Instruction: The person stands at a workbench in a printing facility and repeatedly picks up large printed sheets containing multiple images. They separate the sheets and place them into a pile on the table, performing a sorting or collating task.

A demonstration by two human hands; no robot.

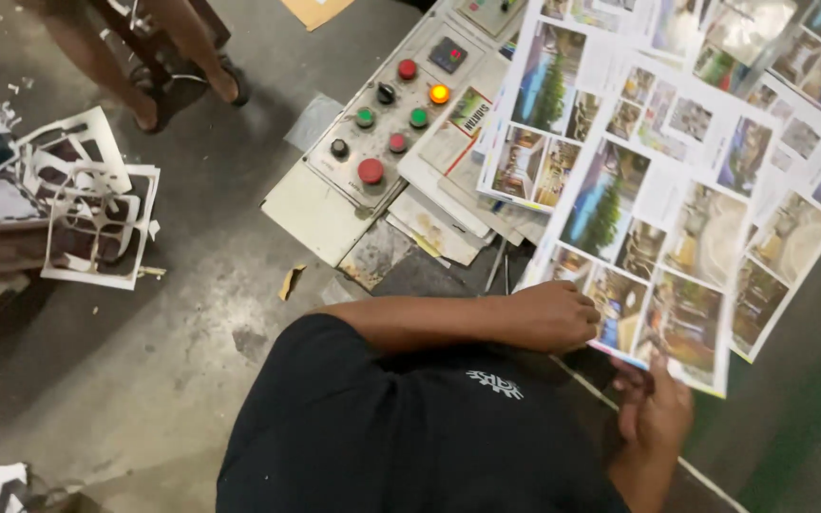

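Printed sheets [677, 228], large and covered in colour photographs, fan out at about two o'clock, their near edge held up by both hands, probably so the prints can be checked. Left hand [553, 316] grips the lower corner; right hand [656, 410] pinches the bottom edge from beneath. At eleven o'clock sits a control panel [387, 123] with coloured buttons, beside the concrete floor [192, 313].

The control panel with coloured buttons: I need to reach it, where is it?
In the head view, the control panel lies upper centre, left of the printed sheets that both hands hold, beside scrap paper.
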